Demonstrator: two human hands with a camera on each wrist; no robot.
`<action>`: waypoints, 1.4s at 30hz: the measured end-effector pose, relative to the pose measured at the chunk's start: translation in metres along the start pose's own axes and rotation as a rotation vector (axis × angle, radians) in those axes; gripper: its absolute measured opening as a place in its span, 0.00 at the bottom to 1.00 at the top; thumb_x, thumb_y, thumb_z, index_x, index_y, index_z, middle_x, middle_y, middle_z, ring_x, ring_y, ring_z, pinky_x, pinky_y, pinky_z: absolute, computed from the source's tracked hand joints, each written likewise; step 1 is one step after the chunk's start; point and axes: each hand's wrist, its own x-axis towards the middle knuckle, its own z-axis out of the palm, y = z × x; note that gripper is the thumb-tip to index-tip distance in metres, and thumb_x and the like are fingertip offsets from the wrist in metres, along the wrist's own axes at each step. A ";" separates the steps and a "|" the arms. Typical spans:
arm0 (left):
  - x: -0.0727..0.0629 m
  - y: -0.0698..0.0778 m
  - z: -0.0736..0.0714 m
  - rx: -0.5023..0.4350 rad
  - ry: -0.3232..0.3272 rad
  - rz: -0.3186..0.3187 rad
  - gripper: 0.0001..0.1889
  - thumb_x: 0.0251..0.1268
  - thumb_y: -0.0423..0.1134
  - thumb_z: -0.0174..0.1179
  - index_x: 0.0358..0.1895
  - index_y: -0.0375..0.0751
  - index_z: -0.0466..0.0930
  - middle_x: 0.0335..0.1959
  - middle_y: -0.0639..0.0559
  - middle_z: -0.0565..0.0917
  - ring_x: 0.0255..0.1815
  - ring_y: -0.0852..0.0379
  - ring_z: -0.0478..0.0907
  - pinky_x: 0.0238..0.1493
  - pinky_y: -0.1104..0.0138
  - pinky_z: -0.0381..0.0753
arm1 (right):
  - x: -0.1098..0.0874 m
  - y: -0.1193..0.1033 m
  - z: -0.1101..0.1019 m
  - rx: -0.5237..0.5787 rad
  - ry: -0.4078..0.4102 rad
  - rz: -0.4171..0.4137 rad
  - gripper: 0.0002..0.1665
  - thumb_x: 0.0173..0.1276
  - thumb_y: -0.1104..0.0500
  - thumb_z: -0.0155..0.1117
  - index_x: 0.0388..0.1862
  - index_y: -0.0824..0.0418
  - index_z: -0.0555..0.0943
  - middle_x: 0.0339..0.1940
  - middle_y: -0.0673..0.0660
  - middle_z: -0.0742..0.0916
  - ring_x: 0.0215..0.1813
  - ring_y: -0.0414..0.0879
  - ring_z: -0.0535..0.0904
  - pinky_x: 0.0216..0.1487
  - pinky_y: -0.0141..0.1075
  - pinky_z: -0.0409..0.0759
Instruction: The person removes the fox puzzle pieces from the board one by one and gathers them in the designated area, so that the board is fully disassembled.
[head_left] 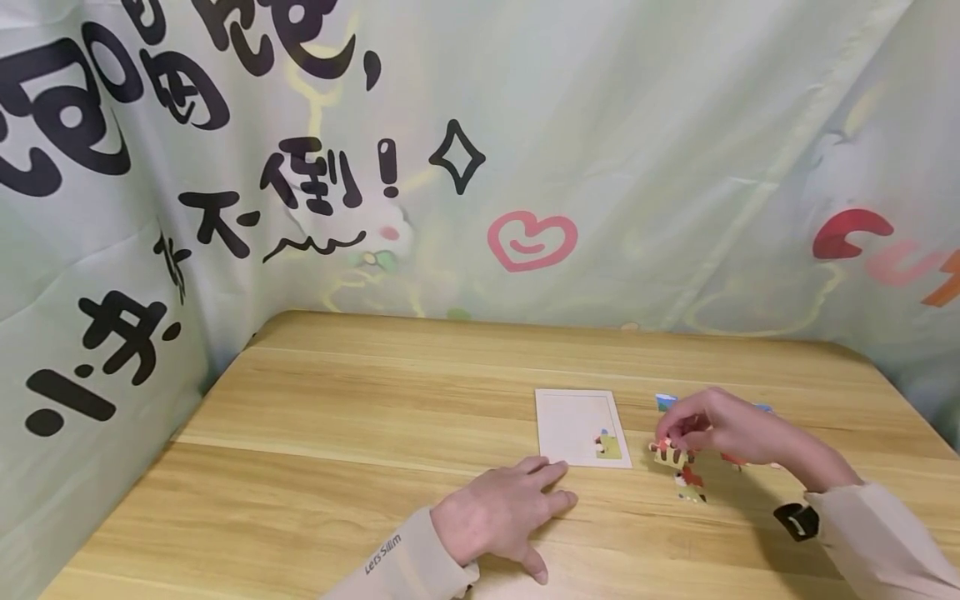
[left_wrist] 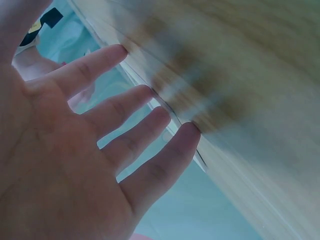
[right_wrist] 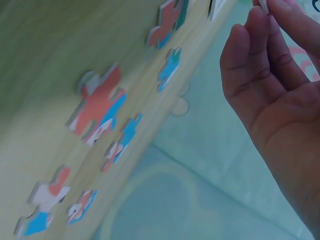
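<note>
My right hand (head_left: pixel 738 429) pinches a jigsaw piece (head_left: pixel 670 454), yellowish with red and dark patches, above the table to the right of a white puzzle tray (head_left: pixel 570 427). In the right wrist view only its pale edge shows between the thumb and fingertips. One greenish-yellow piece (head_left: pixel 610 447) lies in the tray's lower right corner. My left hand (head_left: pixel 501 510) is spread with its fingers apart, fingertips resting at the tray's near edge and on the wood. Just below the held piece is a loose red and green piece (head_left: pixel 690 485).
Several loose pieces are scattered under and beyond the right hand, including a blue one (head_left: pixel 665 402) and a red and blue one (right_wrist: pixel 100 102). The wooden table (head_left: pixel 337 400) meets a printed curtain (head_left: pixel 637 167) at the back and left.
</note>
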 end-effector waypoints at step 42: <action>0.000 0.000 -0.001 -0.003 0.007 0.008 0.47 0.47 0.69 0.72 0.74 0.62 0.70 0.79 0.56 0.60 0.77 0.57 0.58 0.62 0.71 0.74 | -0.071 0.038 -0.004 0.097 -0.040 -0.072 0.29 0.55 0.87 0.56 0.43 0.61 0.87 0.30 0.54 0.86 0.28 0.40 0.76 0.19 0.33 0.70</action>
